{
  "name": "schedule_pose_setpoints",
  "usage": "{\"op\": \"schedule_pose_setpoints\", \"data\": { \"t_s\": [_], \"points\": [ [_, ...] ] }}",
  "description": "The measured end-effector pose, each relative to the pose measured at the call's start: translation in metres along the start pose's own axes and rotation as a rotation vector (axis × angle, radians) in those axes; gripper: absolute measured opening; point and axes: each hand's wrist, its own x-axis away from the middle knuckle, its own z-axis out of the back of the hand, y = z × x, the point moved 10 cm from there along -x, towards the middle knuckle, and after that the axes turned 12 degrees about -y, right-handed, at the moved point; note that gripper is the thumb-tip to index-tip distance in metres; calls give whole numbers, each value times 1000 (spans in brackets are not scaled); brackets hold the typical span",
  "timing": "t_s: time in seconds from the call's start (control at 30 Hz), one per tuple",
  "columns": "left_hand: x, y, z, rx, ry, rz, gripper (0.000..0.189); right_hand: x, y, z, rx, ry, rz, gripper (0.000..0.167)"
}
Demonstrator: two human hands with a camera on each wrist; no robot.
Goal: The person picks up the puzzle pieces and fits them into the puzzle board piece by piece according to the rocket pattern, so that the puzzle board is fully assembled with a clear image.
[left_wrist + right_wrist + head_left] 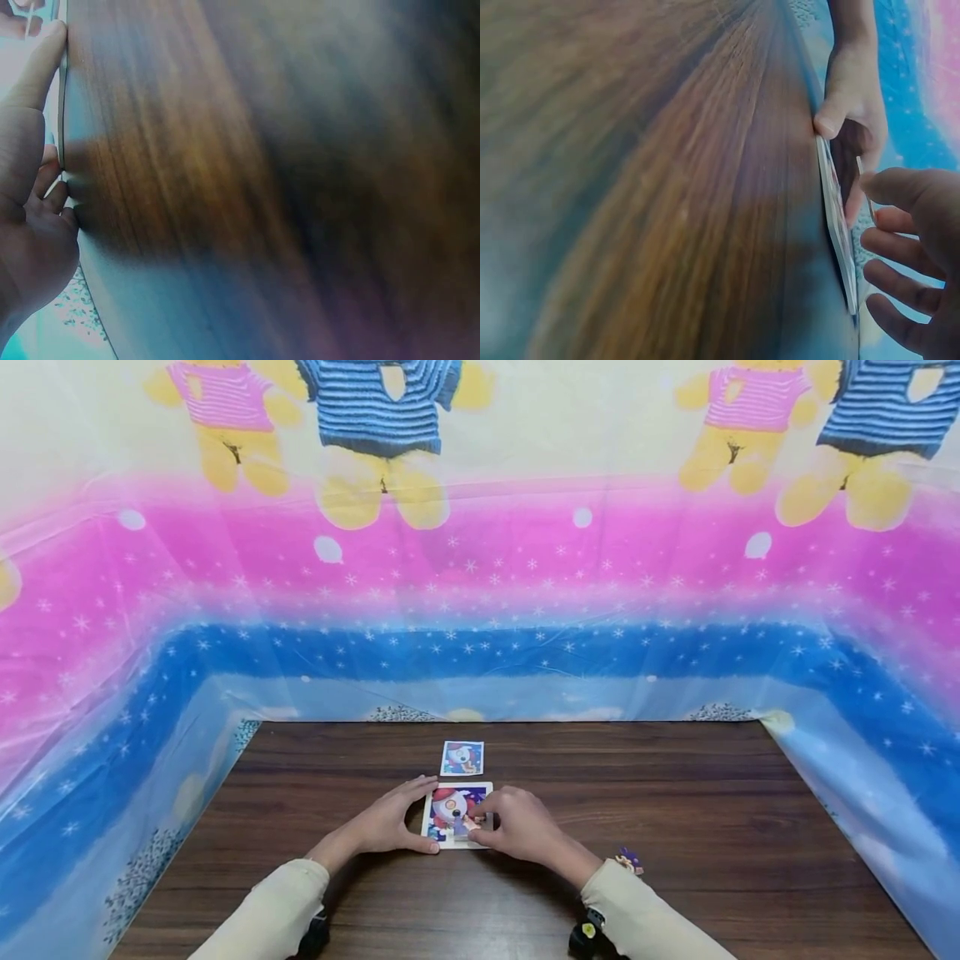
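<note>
A small square jigsaw puzzle (450, 806) with a white border and a cartoon picture lies on the table. My left hand (393, 817) spans its left side, thumb touching the near corner and fingertips at the far one. Over the lower right part of the picture, my right hand (521, 827) pinches a thin puzzle piece (461, 827) between thumb and forefinger. In the right wrist view this piece (866, 191) shows edge-on, tilted up above the puzzle board (838, 225). The other right fingers are spread and loosely bent.
Behind the puzzle lies a small picture card (462, 758) with a similar picture. Loose purple and orange pieces (628, 860) lie beside the right forearm. A brown wooden table (697, 802) carries everything, and a patterned cloth (525, 652) hangs around its back and sides.
</note>
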Motion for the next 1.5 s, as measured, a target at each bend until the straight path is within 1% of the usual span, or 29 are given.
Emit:
{"op": "schedule_pose_setpoints", "data": {
  "t_s": [0.1,0.23,0.43,0.63,0.9,1.1,1.3,1.4,1.5],
  "points": [
    [0,1,0,6,-2,-5,104,-4,-1,-3,14,-5,4,20],
    [0,1,0,7,-5,-14,104,-8,-1,-8,33,-27,-11,18],
    [0,3,1,10,-1,-17,104,-12,-3,-12,68,-39,-29,22],
    [0,6,3,4,0,-15,103,-13,-1,-15,61,-41,-55,21],
    [0,6,3,2,-1,-17,103,-14,-4,-11,73,-11,-23,19],
    [0,3,1,11,-4,-18,103,-14,-5,-13,84,-17,-22,12],
    [0,2,1,10,-4,-15,103,-15,-9,-13,106,-1,-18,9],
    [0,1,1,13,-1,-9,102,-14,-9,-12,98,-2,-24,10],
    [0,1,-1,14,-5,-4,103,-9,-7,-8,52,-7,-34,12]
  ]
}}
